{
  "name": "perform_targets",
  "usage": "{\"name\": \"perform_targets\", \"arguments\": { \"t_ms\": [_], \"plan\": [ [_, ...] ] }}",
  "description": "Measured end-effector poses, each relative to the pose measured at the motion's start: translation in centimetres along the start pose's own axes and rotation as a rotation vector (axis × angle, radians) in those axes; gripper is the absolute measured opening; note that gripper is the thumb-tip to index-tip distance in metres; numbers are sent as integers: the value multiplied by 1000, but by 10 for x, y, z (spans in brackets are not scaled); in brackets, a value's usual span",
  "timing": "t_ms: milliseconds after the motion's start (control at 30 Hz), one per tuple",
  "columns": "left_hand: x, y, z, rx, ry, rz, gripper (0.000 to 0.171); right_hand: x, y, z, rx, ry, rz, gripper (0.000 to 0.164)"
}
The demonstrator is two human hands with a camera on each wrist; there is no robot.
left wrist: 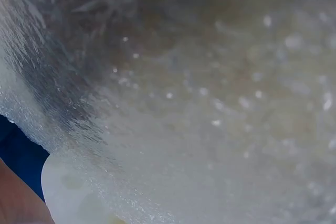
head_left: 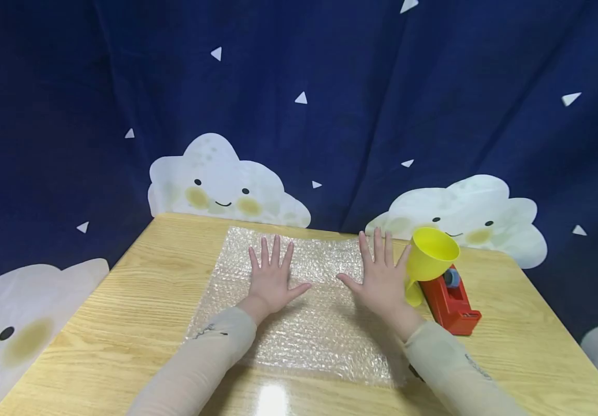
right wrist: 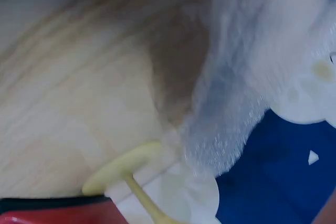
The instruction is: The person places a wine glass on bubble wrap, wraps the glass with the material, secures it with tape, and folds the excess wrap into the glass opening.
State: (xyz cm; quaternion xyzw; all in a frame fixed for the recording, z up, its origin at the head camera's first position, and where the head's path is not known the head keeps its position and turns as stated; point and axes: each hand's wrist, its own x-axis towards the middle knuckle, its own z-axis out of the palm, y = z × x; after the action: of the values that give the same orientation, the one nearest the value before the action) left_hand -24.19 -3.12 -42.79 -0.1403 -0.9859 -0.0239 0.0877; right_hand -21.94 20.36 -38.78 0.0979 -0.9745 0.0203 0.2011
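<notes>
A sheet of clear bubble wrap [head_left: 319, 323] lies flat on the wooden table. Over its left half my left hand [head_left: 270, 283] is spread, fingers straight and palm down. My right hand [head_left: 382, 283] is spread the same way at the sheet's right edge. Neither hand grips anything. Just right of the right hand stands a yellow plastic goblet [head_left: 429, 257], its round foot [right wrist: 126, 166] showing in the right wrist view. Behind its stem sits a red tape dispenser [head_left: 449, 306] with a blue roll. Bubble wrap [left wrist: 210, 129] fills most of the left wrist view.
The light wood table [head_left: 137, 294] extends on both sides of the sheet. A dark blue curtain [head_left: 299, 69] with white triangles and smiling clouds [head_left: 221, 179] hangs along the back. A small dark object [head_left: 415, 372] peeks out by the right sleeve.
</notes>
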Motion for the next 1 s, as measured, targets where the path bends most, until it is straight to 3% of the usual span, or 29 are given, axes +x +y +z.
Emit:
{"name": "perform_targets", "arguments": {
  "t_ms": [200, 300, 367, 600, 1000],
  "plan": [
    [-1, -1, 0, 3, 0, -6, 99, -1, 18, -28, 49, 245, 43, 98],
    [-1, -3, 1, -5, 6, -15, 99, -3, 33, -37, 86, 371, 101, 98],
    [-1, -4, 1, -13, 3, -21, 98, -5, 43, -40, 118, 406, 159, 103],
    [-5, -6, 3, -29, 12, -18, 96, -18, 64, -39, 274, 369, 362, 112],
    [-2, -17, 3, -22, -7, -52, 93, -25, 72, -32, 683, 279, 605, 115]
  ]
}}
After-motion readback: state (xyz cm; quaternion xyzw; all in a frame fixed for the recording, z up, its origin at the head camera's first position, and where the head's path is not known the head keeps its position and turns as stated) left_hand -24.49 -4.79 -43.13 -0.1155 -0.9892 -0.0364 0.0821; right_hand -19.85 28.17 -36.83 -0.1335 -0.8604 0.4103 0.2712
